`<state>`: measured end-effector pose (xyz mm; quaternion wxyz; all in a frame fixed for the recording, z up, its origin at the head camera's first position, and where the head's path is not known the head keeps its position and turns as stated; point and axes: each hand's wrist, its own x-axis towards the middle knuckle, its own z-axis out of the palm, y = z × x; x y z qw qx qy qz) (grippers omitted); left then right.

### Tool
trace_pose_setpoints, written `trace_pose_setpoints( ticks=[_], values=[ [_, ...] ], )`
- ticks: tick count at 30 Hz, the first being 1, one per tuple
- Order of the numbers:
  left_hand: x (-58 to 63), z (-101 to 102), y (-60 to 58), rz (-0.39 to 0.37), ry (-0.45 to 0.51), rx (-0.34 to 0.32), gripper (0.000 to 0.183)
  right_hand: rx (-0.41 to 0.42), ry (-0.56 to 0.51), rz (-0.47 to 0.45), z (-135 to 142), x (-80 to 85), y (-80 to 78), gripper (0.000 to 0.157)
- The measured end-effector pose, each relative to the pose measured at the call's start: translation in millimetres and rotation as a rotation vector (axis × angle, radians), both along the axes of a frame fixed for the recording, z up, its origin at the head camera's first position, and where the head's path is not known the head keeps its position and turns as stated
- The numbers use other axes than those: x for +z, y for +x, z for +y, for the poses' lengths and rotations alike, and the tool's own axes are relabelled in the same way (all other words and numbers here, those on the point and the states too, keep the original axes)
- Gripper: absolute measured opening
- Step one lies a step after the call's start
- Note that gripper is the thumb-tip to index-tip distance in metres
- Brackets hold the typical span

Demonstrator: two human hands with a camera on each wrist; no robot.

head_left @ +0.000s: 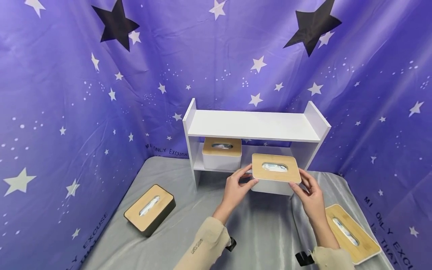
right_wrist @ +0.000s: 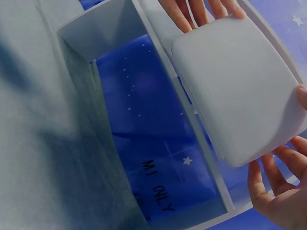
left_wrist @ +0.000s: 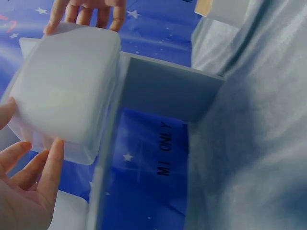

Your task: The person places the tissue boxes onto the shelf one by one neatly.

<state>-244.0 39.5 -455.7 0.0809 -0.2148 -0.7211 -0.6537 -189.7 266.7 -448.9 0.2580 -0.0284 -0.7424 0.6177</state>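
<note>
A white tissue box (head_left: 275, 186) with a wood-look lid and an oval slot is held in front of the right part of the shelf unit's lower board. My left hand (head_left: 234, 190) grips its left end, the thumb at the front corner. At the opposite end, my right hand (head_left: 312, 197) holds it with thumb in front and fingers along the side. Both wrist views show the box's plain white underside (right_wrist: 240, 91), fingertips pressed to its ends. A second white tissue box (head_left: 222, 162) stands on the left of that lower board.
The white shelf unit (head_left: 249, 124) stands against a purple star-patterned curtain (head_left: 216, 75). A dark-sided tissue box (head_left: 140, 213) lies on the grey cloth (head_left: 189, 232) at left. Another wood-lidded tissue box (head_left: 362, 240) is beside my right forearm, partly hidden by it.
</note>
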Motion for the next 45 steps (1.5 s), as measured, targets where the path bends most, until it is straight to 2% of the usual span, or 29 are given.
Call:
trace_pose_setpoints(
  ticks=[5, 12, 18, 23, 29, 35, 42, 45],
  values=[
    [7.1, 2.4, -3.7, 0.024, -0.019, 0.013, 0.053, 0.003, 0.015, 0.019, 1.6, 2.2, -6.6, 0.053],
    [5.0, 5.7, -9.7, -0.023, -0.037, 0.029, 0.053, 0.002, 0.026, -0.018, 2.5, -1.8, -13.9, 0.054],
    [3.3, 8.8, -13.7, -0.033, -0.043, 0.054, 0.051, -0.029, -0.044, -0.025, -0.9, -2.2, -20.8, 0.050],
    [3.9, 13.1, -15.2, -0.055, -0.021, 0.064, 0.048, -0.088, -0.129, -0.021, -4.5, -2.8, -26.4, 0.035],
    [1.8, 15.8, -14.9, -0.090, 0.013, 0.051, 0.048, -0.113, -0.206, 0.021, -7.3, -5.3, -29.5, 0.029],
    [0.7, 13.9, -11.6, -0.064, 0.003, 0.044, 0.038, -0.140, -0.221, 0.065, -13.4, -5.4, -30.3, 0.025],
    [-2.9, 15.1, -10.2, -0.031, -0.028, -0.004, 0.041, -0.109, -0.242, 0.155, -17.9, -9.1, -24.1, 0.031],
    [-3.6, 15.6, -9.5, -0.032, -0.034, -0.014, 0.044, -0.097, -0.217, 0.173, -17.1, -10.7, -22.1, 0.036]
  ],
)
